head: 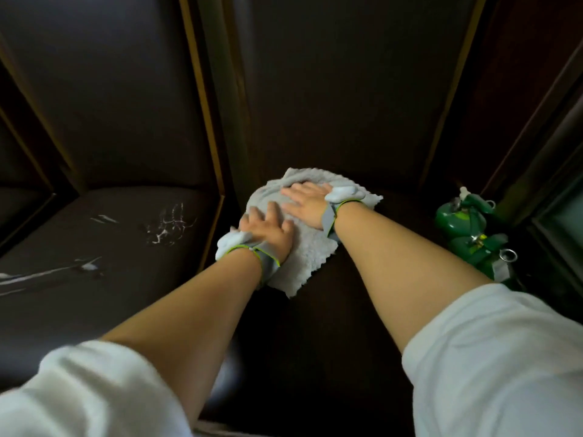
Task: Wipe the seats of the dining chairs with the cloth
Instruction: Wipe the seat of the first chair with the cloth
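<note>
Nearest, two white sleeves (504, 357) fill the lower corners of the frame, pushed up so both forearms are bare. Further in, each wrist carries a grey strap (268, 260) with a green edge and a pale block on it. The left hand (268, 231) lies flat with spread fingers on the near part of a pale grey cloth (303, 247), near the middle of the frame. The right hand (307, 200) lies just beyond it, also flat, its fingers straight and pointing toward the left, pressing the far part of the same cloth. The cloth is rumpled and rests on the dark seat (362, 294) of the middle chair. At the left of the frame, a second dark seat (94, 247) shows white streaks and scuffs. At the right edge, green bottles (457, 222) with metal rings stand beside the chair. Beyond, the dark chair backs (331, 74) with wooden edges rise toward the top of the frame.
</note>
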Tool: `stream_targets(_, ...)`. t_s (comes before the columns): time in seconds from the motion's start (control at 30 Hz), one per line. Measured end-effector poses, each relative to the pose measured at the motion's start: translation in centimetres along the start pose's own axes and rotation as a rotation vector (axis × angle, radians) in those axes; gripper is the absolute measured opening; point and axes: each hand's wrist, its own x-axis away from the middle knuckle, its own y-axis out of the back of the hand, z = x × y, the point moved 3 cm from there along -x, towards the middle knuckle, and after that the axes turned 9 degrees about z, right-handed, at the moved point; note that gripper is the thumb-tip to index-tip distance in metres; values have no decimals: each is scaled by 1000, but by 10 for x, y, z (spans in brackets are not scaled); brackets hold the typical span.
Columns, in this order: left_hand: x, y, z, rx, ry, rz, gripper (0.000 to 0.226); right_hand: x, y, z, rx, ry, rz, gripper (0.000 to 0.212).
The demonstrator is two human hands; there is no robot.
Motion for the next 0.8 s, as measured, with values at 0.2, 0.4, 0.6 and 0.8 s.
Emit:
stream_targets(0.2, 31, -12, -68, -217, -291, 35, 75, 82, -21, -58, -91, -346, 23, 60)
stream_targets(0.4, 65, -23, -82, -293, -492, 92, 80, 170, -46, -46, -208, -509, -33, 64)
stream_targets(0.6, 76, -17, -79, -378, -694, 125, 87, 226, -64, -9, -280, -595, -62, 58)
stream_targets(0.8, 91, -18, -67, -402, -771, 125, 80, 241, -72, 18, -276, -661, -60, 63)
